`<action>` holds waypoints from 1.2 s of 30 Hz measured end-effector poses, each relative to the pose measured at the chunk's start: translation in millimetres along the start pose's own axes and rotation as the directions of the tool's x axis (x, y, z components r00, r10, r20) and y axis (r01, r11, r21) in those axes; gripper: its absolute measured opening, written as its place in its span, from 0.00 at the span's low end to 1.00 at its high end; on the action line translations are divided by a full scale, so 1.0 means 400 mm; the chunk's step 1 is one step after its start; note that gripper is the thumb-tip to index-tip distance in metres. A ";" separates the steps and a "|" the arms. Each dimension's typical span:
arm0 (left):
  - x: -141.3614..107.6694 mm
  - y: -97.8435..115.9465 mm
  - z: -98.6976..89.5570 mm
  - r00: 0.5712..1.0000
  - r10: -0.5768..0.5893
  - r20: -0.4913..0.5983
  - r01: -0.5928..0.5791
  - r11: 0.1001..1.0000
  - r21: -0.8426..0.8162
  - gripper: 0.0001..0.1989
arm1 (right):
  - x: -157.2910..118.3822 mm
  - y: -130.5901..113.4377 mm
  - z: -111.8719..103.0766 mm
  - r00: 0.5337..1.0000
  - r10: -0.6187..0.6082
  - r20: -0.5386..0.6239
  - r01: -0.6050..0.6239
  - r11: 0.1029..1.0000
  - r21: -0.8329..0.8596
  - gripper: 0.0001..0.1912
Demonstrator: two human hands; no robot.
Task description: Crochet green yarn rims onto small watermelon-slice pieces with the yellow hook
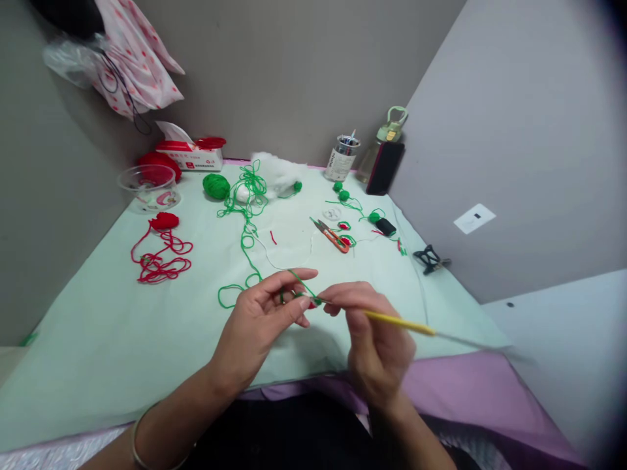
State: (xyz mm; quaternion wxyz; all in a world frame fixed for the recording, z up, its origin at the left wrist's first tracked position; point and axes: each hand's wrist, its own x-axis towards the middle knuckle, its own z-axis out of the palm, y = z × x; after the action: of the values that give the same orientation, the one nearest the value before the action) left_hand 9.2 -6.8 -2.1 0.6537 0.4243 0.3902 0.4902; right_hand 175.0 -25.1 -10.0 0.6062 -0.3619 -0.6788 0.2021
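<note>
1 piece (crocheted) in left fingertips

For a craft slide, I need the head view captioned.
Left hand pinches a small red-and-green piece; right hand holds a yellow-handled tool to it.

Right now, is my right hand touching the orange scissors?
Apart. The head view shows a strip of pale green cloth between the right hand and the orange scissors.

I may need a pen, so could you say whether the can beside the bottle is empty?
Not empty: slim, pen-like items show in the can, one poking above its rim.
</note>
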 end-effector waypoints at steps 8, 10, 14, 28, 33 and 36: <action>-0.015 0.014 0.026 0.997 -0.070 -0.021 0.065 0.984 -0.168 0.23 | -0.020 0.018 0.015 0.931 -0.344 0.124 0.361 0.812 -0.459 0.18; -0.009 0.021 0.023 0.980 -0.192 0.051 0.198 0.927 -0.318 0.24 | -0.019 0.022 0.017 0.946 -0.316 0.072 0.317 0.854 -0.412 0.18; 0.001 0.035 0.015 0.976 -0.213 0.041 0.210 0.888 -0.408 0.20 | 0.000 0.014 0.022 0.989 -0.020 -0.144 0.021 1.000 0.006 0.13; 0.002 0.008 0.009 0.975 -0.199 0.094 0.220 0.911 -0.349 0.20 | -0.021 0.017 0.027 0.986 -0.169 -0.005 0.162 0.952 -0.261 0.22; 0.012 0.022 0.001 0.969 -0.227 0.096 0.246 0.877 -0.414 0.14 | 0.004 0.024 0.009 0.986 0.118 -0.115 -0.101 0.984 0.147 0.14; 0.007 0.020 0.005 0.986 -0.137 0.093 0.159 0.942 -0.296 0.14 | 0.014 0.030 0.013 0.972 0.233 -0.017 -0.215 0.921 0.324 0.10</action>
State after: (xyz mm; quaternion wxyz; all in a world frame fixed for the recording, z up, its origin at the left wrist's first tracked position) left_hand 9.3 -3.1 5.7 0.7594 0.3057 0.3179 0.4783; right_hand 172.7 -12.3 -15.7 0.6482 -0.3392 -0.5742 0.3675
